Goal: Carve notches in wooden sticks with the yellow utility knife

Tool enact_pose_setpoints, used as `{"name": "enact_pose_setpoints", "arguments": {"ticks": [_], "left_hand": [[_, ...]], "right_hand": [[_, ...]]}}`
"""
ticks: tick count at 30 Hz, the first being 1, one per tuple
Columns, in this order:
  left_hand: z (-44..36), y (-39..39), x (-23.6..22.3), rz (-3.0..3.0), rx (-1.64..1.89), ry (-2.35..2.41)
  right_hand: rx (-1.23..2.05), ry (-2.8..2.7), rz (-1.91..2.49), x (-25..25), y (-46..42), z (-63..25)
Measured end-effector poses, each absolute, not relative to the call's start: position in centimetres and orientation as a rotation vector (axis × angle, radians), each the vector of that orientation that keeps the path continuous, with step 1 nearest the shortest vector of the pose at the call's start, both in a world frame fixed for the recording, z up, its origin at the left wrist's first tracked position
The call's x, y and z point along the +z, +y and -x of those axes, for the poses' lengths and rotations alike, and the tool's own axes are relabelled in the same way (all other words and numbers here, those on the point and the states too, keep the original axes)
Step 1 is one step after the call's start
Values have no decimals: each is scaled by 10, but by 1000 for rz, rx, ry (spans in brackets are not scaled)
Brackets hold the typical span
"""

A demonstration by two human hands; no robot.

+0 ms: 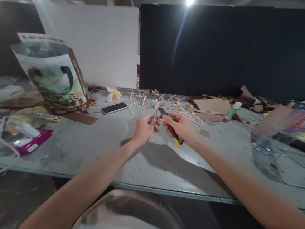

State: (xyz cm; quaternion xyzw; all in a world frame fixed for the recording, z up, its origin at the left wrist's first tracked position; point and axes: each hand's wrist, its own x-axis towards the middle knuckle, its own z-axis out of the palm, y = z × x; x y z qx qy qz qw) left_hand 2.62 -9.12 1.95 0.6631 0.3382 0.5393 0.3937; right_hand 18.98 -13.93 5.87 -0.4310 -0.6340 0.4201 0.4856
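Note:
Over the middle of the table, my left hand (143,128) pinches a thin, flat wooden stick (156,108) that points upward. My right hand (182,126) is wrapped round a black and yellow utility knife (177,137), its front end close to the stick. Whether the blade touches the wood cannot be made out. Just beyond both hands lie several small star-like shapes made of crossed wooden sticks (142,98). Loose wooden sticks (195,118) lie to the right of them.
A phone (114,108) lies left of the stick shapes, near a large printed bag (53,79). A purple power strip (32,142) is at left. Brown cardboard (212,106), a glue stick (233,111) and a clear plastic container (264,157) are at right.

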Motion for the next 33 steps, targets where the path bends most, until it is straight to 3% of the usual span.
{"name": "enact_pose_setpoints", "arguments": {"ticks": [4,8,33], "left_hand": [[-27,-90,16,-1636,1348,824],[-28,-91,15,-1629,1356,828],[-30,-105,21,-1611,1191,718]], "right_hand": [[473,-1750,1132,54,-136,-190],[283,-1748,1170,52,-132,-191],[182,-1834,1395,46,-128,-192]]}}
